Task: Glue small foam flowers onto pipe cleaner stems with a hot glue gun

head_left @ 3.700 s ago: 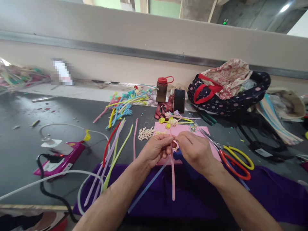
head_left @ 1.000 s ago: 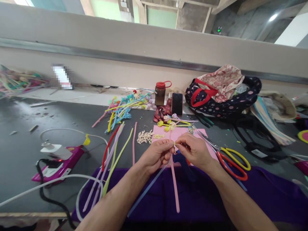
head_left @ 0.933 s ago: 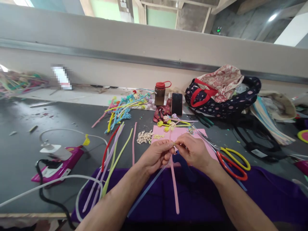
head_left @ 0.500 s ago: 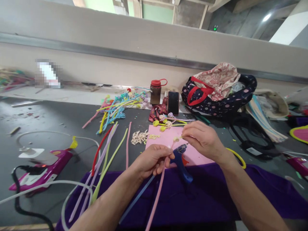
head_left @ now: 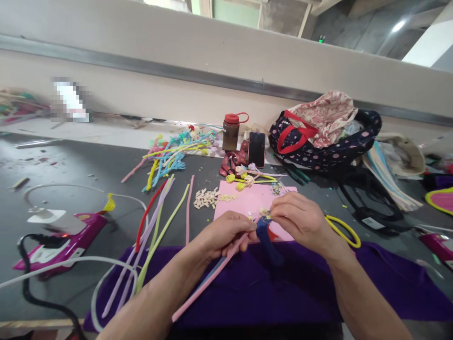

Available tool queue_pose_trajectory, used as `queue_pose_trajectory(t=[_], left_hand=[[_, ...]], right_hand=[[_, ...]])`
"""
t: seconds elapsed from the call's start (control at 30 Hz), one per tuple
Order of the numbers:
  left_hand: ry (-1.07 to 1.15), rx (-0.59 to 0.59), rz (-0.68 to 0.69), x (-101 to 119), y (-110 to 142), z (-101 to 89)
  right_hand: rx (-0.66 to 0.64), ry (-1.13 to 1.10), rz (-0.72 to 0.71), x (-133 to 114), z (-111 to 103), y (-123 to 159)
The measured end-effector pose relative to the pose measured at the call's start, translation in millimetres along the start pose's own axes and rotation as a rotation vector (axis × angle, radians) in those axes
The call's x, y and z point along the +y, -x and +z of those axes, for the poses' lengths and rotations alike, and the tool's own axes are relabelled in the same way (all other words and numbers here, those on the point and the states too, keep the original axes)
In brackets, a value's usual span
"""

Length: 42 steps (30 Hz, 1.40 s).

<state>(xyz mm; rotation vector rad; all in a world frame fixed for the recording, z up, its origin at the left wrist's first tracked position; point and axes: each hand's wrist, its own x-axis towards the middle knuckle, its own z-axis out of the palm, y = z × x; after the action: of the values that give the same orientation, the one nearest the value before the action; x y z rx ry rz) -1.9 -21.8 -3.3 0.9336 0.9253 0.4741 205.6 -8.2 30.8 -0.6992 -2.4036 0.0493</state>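
Note:
My left hand [head_left: 230, 233] is closed around a pink pipe cleaner [head_left: 207, 288], whose long end slants down toward me. At the pipe cleaner's upper end sits a small cream cluster [head_left: 263, 212], close to the nozzle of a blue glue gun [head_left: 271, 243]. My right hand [head_left: 299, 222] pinches a small pale yellow piece [head_left: 268, 217] beside that cluster; the fingers partly hide it. Under both hands lies a pink sheet [head_left: 244, 192], with short yellow pieces [head_left: 227, 198] on its left edge and cream pieces [head_left: 205, 198] just off it.
Loose pipe cleaners [head_left: 155, 226] lie left, near a magenta glue gun [head_left: 67, 243] with cords. Finished stems [head_left: 177, 151], a bottle [head_left: 231, 132], a phone [head_left: 256, 149] and a dotted bag [head_left: 325, 137] stand behind. Purple cloth [head_left: 300, 293] covers the front edge.
The pink pipe cleaner's lower end has swung left. My right hand has come down slightly, bringing its fingertips closer to the cream cluster and the blue glue gun's nozzle.

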Motion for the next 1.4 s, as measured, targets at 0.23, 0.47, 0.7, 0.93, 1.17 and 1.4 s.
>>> queue_pose_trajectory(t=[0.23,0.47,0.7,0.93,1.17,1.4], left_hand=[[-0.005,-0.013,0.023,0,1,1.8],[-0.059,0.007,-0.004,2,2,4.0],[-0.083,0.015,0.009,-4,-1,2.2],[-0.129,0.018,-0.004,0,1,3.3],[-0.157,0.035,0.009,-1,0,3.9],[-0.168,0.022,0.027,-3,-1,3.8]], right_hand=[[-0.030,0.108,-0.085,-4,7,1],[-0.079,0.187,-0.079,-6,7,2],[-0.084,0.241,-0.088,-4,9,3],[-0.068,0.264,-0.076,-4,10,3],[-0.087,0.278,-0.056,-5,11,2],[-0.141,0.284,-0.036,-6,13,4]])
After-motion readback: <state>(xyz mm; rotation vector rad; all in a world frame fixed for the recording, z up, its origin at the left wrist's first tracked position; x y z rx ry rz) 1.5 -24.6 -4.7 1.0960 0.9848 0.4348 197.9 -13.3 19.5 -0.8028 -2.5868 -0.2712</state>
